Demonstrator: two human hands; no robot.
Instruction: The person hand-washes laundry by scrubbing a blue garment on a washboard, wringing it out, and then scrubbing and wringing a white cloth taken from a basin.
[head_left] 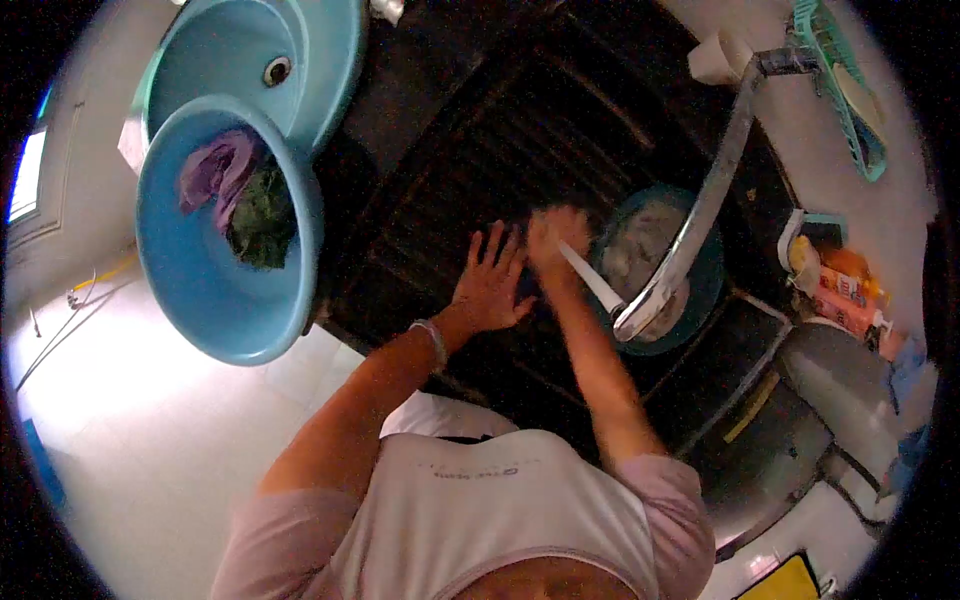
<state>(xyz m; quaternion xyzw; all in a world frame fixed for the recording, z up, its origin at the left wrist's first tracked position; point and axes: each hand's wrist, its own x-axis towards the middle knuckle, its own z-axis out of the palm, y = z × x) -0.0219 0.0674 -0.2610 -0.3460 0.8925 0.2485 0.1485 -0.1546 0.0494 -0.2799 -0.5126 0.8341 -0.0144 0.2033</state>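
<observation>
My left hand [487,285] lies with its fingers spread over the dark ribbed washboard surface [530,120], a light bracelet at its wrist. Close beside it, my right hand [557,240] is smeared by motion, and I cannot tell whether it grips anything. A dark bluish patch, perhaps wet fabric, shows between the two hands. Just right of my right hand stands a teal basin [706,300] with pale, greyish wet contents [640,245]. The long metal faucet [712,195] reaches over this basin, and its white-tipped spout points toward my right forearm.
At the left, a blue basin [262,330] holds purple cloth [218,170] and dark green cloth [262,222]. Behind it leans a larger blue tub [325,60]. Along the right side are a white cup [718,58], a green rack [835,75] and orange-pink packets [845,295].
</observation>
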